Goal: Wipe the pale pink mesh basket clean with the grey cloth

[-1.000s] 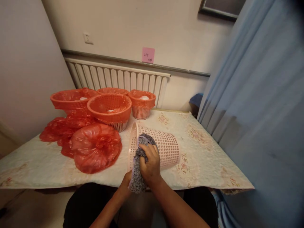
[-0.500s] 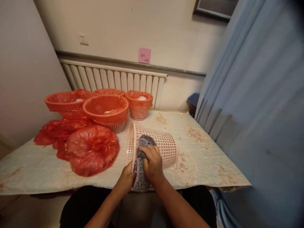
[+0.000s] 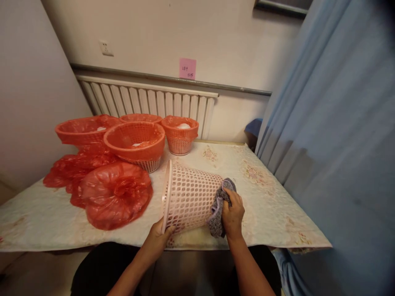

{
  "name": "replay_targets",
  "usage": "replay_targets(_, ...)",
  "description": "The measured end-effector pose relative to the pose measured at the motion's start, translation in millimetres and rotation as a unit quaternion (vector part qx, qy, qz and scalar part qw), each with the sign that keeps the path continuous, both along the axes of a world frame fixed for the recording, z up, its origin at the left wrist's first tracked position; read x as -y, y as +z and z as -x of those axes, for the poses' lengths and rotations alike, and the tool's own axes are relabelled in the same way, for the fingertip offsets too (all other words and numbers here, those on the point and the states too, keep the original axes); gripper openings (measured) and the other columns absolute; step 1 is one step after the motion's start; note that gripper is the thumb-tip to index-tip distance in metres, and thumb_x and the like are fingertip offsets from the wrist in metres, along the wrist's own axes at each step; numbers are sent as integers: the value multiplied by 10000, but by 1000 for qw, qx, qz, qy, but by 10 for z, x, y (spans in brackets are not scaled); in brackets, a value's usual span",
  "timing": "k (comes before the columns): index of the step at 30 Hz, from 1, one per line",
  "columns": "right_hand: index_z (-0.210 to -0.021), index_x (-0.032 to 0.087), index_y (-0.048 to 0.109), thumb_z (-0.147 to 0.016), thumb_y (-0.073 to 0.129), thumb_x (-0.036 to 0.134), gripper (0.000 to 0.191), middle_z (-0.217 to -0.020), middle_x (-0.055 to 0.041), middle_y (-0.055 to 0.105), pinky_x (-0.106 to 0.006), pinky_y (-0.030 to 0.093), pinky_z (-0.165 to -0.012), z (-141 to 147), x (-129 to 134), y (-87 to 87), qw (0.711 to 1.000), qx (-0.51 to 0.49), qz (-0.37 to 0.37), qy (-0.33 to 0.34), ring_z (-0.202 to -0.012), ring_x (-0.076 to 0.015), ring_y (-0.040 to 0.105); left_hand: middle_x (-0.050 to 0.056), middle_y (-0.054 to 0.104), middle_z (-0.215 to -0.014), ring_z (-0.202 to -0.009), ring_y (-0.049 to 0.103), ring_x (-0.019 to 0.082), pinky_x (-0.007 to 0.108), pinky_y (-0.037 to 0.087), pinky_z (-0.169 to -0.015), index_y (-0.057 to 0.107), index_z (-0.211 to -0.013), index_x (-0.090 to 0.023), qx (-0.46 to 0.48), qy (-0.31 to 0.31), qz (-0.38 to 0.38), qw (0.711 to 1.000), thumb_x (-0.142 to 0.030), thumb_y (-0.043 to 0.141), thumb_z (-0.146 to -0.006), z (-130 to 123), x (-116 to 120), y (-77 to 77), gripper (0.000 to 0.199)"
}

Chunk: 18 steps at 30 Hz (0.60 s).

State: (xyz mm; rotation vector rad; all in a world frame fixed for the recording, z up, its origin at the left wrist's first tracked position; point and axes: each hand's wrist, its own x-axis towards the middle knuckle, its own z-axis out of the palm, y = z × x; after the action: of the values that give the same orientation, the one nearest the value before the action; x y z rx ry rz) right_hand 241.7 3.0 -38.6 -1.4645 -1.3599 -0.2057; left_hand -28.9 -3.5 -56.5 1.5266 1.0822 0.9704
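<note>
A pale pink perforated plastic wastebasket lies on its side at the table's front, its mouth toward the left. My left hand grips the near part of its rim, thumb on the outer wall. Bunched in my right hand is a grey cloth with a lilac edge, held against the base end of the wastebasket. The fingers of the right hand are closed around the cloth.
Several baskets lined with red plastic bags, such as the front one, stand at the back left. Crumpled red bags lie before them. A floral cloth covers the table. A blue curtain hangs at the right.
My right hand has moved the cloth right, from near the rim to the base end of the wastebasket. My left hand still holds the rim, slightly further left.
</note>
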Motion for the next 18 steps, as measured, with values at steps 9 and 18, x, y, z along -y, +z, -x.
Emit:
replay_targets(9, -1154, 192, 615, -815, 393, 112, 413, -1087, -83, 628, -466, 419, -947, -17, 55, -162, 1000, -4, -7, 14, -1041, -244, 519, 111, 723, -1117, -1045, 653, 300, 427, 464, -996, 689, -1080, -145, -19, -17, 23, 999, -484, 604, -802, 16, 22, 31, 446)
replay_targets(18, -1158, 187, 619, -844, 409, 134, 381, -1102, -96, 631, -481, 418, -948, -94, 22, -307, 999, 1, -17, 37, -1053, -251, 524, 90, 729, -1106, -1048, 644, 302, 416, 465, -999, 708, -1063, -168, -68, 17, 20, 997, -431, 606, -789, 17, 54, -7, 393)
